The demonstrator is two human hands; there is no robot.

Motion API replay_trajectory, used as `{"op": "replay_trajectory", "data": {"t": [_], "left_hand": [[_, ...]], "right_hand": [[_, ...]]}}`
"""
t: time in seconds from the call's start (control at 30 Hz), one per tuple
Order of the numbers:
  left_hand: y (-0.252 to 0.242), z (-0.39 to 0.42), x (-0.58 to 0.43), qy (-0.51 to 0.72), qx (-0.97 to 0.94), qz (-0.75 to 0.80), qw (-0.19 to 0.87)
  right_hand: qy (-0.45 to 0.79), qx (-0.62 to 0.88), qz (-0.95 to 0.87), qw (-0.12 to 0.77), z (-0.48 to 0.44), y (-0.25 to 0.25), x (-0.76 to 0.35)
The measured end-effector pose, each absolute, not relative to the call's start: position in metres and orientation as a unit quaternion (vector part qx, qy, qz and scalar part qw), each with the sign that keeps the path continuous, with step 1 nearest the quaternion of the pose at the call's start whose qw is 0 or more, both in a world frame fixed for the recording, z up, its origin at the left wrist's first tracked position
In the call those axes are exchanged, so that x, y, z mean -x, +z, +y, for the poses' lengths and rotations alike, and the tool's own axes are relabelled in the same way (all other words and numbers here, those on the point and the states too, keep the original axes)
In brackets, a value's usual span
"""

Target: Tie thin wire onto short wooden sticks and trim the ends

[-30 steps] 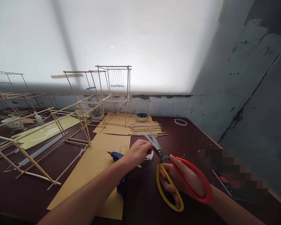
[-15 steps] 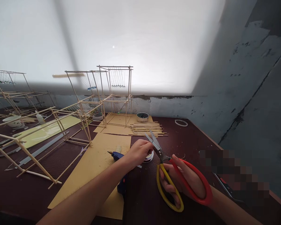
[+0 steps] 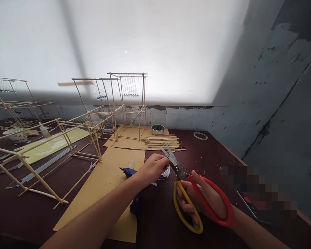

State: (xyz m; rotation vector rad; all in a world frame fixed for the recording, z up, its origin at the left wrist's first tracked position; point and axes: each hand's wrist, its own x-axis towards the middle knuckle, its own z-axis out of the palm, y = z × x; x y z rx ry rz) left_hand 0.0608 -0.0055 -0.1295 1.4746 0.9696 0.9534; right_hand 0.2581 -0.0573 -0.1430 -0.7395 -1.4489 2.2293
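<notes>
My right hand (image 3: pixel 200 200) grips scissors (image 3: pixel 189 188) with one red and one yellow handle loop, their blades slightly apart and pointing up-left. My left hand (image 3: pixel 152 168) is pinched shut right at the blades, holding something too thin to make out. Under the left hand sits a small round spool (image 3: pixel 166 172). A blue glue gun (image 3: pixel 133 188) lies beneath my left forearm on yellow card (image 3: pixel 106 180).
Stick frames with hanging beads (image 3: pixel 128 103) stand at the back and left. A bundle of thin sticks (image 3: pixel 163 142), a small bowl (image 3: pixel 157 129) and a white ring (image 3: pixel 200 135) lie behind the hands. The dark table's edge (image 3: pixel 248 166) runs along the right wall.
Almost nothing differs; the scissors blades have narrowed a little beside my left fingertips.
</notes>
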Motion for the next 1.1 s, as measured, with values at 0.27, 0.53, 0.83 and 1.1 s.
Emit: {"op": "replay_trajectory", "data": {"t": [0.27, 0.53, 0.83, 1.1], "left_hand": [[-0.1279, -0.0065, -0.0605, 0.405, -0.620, 0.403, 0.537], [-0.1277, -0.0052, -0.0603, 0.406, -0.617, 0.405, 0.539], [-0.1283, -0.0059, -0.0599, 0.401, -0.616, 0.408, 0.542], [-0.1297, -0.0045, -0.0598, 0.404, -0.616, 0.407, 0.539]], "right_hand": [[0.788, 0.273, -0.516, 0.196, -0.0597, -0.1433, -0.2585], [0.788, 0.272, -0.518, 0.191, -0.0572, -0.1424, -0.2590], [0.781, 0.283, -0.518, 0.206, -0.0611, -0.1398, -0.2549], [0.794, 0.270, -0.509, 0.196, -0.0568, -0.1432, -0.2599]]}}
